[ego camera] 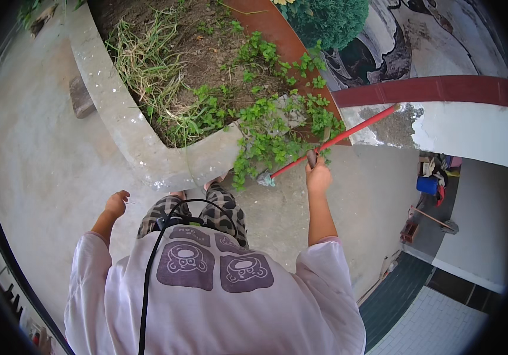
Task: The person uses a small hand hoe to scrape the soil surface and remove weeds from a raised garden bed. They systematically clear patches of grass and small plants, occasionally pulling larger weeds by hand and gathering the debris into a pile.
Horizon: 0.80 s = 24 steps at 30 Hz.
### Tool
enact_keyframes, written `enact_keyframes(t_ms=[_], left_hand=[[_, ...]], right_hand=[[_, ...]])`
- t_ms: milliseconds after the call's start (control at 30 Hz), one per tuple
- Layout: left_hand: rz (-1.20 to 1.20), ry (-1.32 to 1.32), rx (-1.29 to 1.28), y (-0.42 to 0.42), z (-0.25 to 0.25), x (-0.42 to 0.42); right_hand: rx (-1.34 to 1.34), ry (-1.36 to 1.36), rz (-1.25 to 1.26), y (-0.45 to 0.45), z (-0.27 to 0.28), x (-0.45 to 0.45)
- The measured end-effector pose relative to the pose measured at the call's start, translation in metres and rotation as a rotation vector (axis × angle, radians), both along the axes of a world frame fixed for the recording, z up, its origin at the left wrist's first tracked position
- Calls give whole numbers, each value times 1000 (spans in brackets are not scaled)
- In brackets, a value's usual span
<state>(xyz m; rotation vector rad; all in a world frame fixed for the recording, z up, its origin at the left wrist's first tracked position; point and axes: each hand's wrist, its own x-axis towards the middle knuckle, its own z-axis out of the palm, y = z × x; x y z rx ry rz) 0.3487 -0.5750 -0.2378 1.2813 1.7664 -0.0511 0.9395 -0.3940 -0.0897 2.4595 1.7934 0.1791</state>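
Note:
Over the concrete floor at the left is my left hand [116,204], its fingers partly curled; a thin pale strand shows beside them, and whether they hold it is unclear. My right hand [318,177] is closed around a short dark brown handle [311,159]; the rest of that object cannot be made out. Just beyond this hand, a red pole [360,127] slants from the white wall down to a greyish-green mop head [265,179] at the planter's corner. Leafy green plants [263,146] spill over the planter's concrete rim [147,155]. Long cut-looking grass [152,66] lies on the soil inside.
A brick-like block [82,97] lies against the planter's outer left side. Farther right stand a blue container [427,185], a wooden-handled mop [431,217] and a reddish brick [409,232]. The low white wall [458,128] has a dark red top. A black cable crosses my shirt.

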Motion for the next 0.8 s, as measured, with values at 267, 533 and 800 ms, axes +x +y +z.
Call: enact_keyframes(t_ms=[267,533,800], left_hand=[[74,-60,169,-40,-6,-6],[301,-56,-133,-110,5,2],[425,-103,-41,-122,50,28]], right_hand=[[-297,122,238,-23,-10,-46],[-455,530,506,-75,1,-92],[-182,66,296,11,12,25]])
